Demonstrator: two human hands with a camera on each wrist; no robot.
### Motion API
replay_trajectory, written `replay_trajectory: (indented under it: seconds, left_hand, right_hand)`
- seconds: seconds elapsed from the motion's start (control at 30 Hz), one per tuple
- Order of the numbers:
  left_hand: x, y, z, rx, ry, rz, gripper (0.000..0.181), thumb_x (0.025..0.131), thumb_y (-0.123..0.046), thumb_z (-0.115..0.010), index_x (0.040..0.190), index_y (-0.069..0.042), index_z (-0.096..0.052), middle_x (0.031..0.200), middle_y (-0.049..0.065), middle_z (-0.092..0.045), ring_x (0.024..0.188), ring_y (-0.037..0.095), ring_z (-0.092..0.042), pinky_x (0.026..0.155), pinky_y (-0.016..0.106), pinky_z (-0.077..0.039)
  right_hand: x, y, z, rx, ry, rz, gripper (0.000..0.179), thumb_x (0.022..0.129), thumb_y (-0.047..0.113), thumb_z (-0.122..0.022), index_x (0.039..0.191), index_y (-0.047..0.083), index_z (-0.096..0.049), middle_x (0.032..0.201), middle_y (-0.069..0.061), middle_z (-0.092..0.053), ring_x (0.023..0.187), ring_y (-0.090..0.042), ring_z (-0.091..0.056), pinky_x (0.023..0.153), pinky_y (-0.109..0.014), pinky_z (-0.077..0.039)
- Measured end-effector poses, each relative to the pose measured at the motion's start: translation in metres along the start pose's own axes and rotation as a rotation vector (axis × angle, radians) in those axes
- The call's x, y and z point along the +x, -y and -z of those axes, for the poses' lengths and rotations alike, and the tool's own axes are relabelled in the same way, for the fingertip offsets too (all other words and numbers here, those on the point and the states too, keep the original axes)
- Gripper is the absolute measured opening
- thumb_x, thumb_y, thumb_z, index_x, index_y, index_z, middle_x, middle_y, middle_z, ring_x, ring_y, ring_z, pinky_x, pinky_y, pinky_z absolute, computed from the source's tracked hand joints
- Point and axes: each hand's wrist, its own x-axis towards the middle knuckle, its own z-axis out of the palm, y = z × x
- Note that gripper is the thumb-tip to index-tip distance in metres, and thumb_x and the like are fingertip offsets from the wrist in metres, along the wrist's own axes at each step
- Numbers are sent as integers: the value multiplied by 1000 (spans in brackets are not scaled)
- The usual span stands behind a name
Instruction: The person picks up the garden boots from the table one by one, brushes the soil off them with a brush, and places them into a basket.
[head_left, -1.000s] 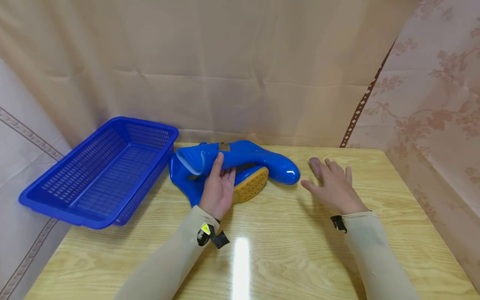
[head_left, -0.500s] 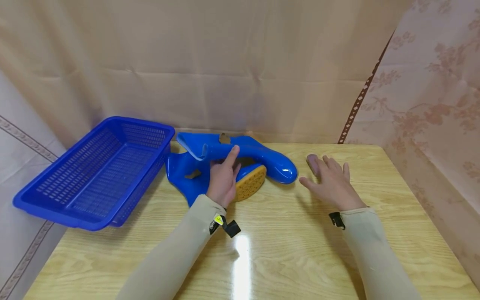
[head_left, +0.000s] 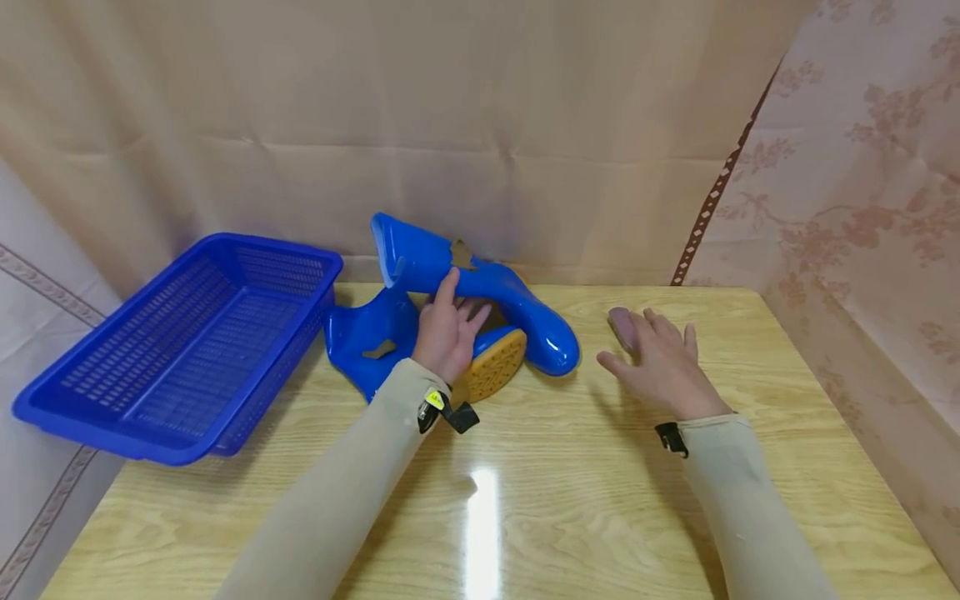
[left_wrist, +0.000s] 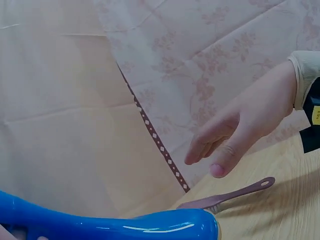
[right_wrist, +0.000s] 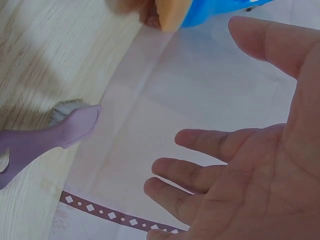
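Two blue rubber boots lie together on the wooden table. The upper boot [head_left: 513, 296] is tilted, its shaft raised and its toe low at the right. Below it lies the other boot [head_left: 356, 333], its yellow sole [head_left: 495, 367] facing the front. My left hand [head_left: 446, 337] is between them, its thumb against the upper boot's shaft and its fingers extended beneath. My right hand [head_left: 667, 367] hovers, fingers spread and holding nothing, over a purple scrub brush [left_wrist: 240, 192] with pale bristles. In the head view this hand hides most of the brush.
A blue perforated plastic basket [head_left: 217, 417] stands left of the boots. Behind the table [head_left: 570, 500] hangs a beige curtain [head_left: 450, 100], and a flowered cloth [head_left: 885, 208] covers the right side.
The upper boot's shaft has risen and tilted up towards the curtain, while its toe has swung slightly left. My left hand has moved further in under it. The right hand has stayed nearly still.
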Motion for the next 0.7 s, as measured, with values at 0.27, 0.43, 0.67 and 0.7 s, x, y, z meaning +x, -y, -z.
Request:
replay_trajectory:
  seconds: [0.27, 0.43, 0.67, 0.7]
  left_hand:
    - [9, 1, -11, -21, 16, 13, 70, 108, -40, -54, 165, -23, -16, 166, 9, -33, 152, 30, -34, 118, 54, -37]
    - [11, 2, -15, -20, 23, 7, 68, 109, -40, -50, 165, -24, -15, 166, 8, -32, 153, 29, -33, 115, 56, -40]
    - [9, 7, -19, 34, 75, -4, 65, 111, -40, -44, 165, -22, -14, 166, 7, -33, 153, 28, -32, 115, 55, -40]
    - [8, 7, -20, 49, 90, -3, 65, 111, -40, -44, 165, -22, -13, 166, 7, -33, 153, 28, -33, 115, 55, -40]
  right_hand:
    - [1, -1, 5, -2, 0, -24, 96, 99, 56, -61, 160, -7, -23, 164, -36, -15, 152, -54, -12, 118, -69, 14]
    - [1, -1, 7, 1, -3, -28, 94, 99, 56, -62, 159, -6, -25, 165, -35, -15, 152, -54, -11, 118, -69, 13]
    - [1, -1, 9, -1, -5, -26, 92, 99, 56, -61, 160, -4, -26, 164, -35, -18, 152, -54, -13, 118, -71, 11]
    - [0, -1, 9, -2, -3, -26, 92, 99, 56, -61, 160, -4, -26, 164, -35, -18, 152, -54, -13, 118, -71, 11]
